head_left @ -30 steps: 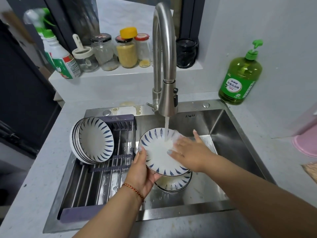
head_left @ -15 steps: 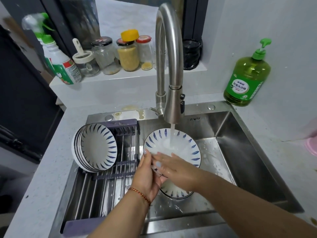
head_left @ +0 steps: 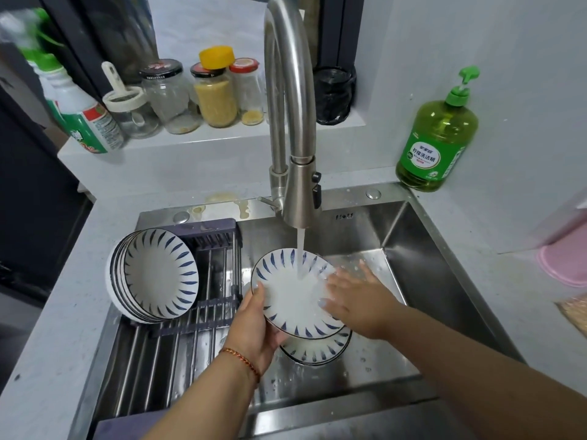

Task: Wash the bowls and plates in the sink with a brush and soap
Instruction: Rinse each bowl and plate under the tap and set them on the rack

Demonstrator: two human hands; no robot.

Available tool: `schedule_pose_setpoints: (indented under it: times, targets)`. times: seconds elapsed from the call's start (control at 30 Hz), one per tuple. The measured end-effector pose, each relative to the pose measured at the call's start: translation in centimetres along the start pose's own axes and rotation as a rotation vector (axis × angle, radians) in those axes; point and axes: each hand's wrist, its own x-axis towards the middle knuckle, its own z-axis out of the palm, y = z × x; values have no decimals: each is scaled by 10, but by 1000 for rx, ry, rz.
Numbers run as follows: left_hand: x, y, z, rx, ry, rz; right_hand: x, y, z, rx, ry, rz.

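Observation:
A white plate with blue leaf marks [head_left: 292, 296] tilts under the running tap [head_left: 300, 198] in the steel sink [head_left: 422, 249]. My left hand [head_left: 254, 328] grips its lower left rim, thumb on the face. My right hand [head_left: 355, 296] lies flat with straight fingers on the plate's right side, in the water. Another matching plate [head_left: 317, 347] lies on the sink floor beneath. Several matching bowls [head_left: 155, 274] stand on edge in the drying rack [head_left: 178, 331] at the left. No brush is in view.
A green dish-soap pump bottle [head_left: 436, 138] stands on the counter at the back right. Jars [head_left: 216, 93] and a spray bottle [head_left: 85, 115] line the ledge behind the tap. A pink object [head_left: 565, 258] sits at the right edge.
My right hand has slid from the plate's lower left face to its right side. The left hand keeps its grip and the plate stays under the stream.

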Motion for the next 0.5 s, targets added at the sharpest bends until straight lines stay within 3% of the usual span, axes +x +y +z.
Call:
schedule_pose_setpoints:
  times: [0.2, 0.37, 0.5]
  targets:
    - [11, 10, 2, 121, 91, -8, -30, -3, 34, 216, 134, -216]
    - [15, 20, 14, 148, 117, -27, -22, -6, 42, 333, 453, -255]
    - [14, 26, 29, 73, 92, -16, -18, -9, 30, 355, 537, -295]
